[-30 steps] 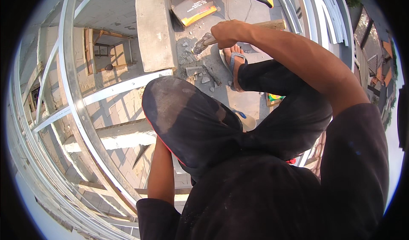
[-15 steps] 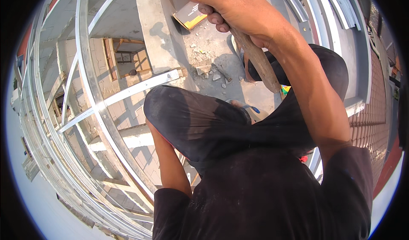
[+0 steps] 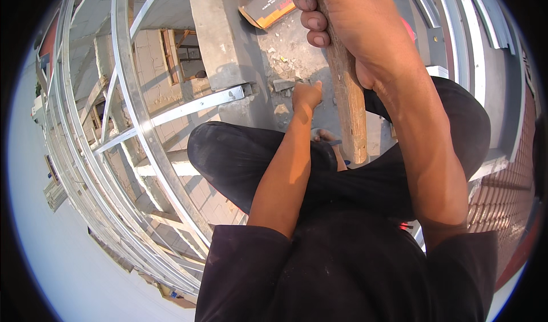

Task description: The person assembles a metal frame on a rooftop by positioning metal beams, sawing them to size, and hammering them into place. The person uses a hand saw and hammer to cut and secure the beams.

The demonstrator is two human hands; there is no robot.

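Note:
My right hand point(image 3: 365, 31) is wrapped round a thick, worn wooden handle point(image 3: 348, 102) at the top of the view. Its lower end hangs down over my lap, and its upper end is hidden by the hand and the picture's edge. My left hand point(image 3: 307, 96) reaches down between my knees to the rubble on the concrete floor. Its fingers are curled, and I cannot make out what is in them. Right beside them lies a grey chunk of broken concrete point(image 3: 283, 84), with smaller crumbs point(image 3: 281, 65) around.
An orange and dark cardboard box point(image 3: 271, 8) lies beyond the rubble. To the left, a concrete beam point(image 3: 212, 36) meets a metal bar point(image 3: 200, 106), next to an open frame of metal channels point(image 3: 123, 53) above a lower level. Roof tiles point(image 3: 494, 199) slope off at right.
My left hand has come up from beside my left thigh and reached forward to the rubble. The wooden handle has moved lower in the view, still in my right hand.

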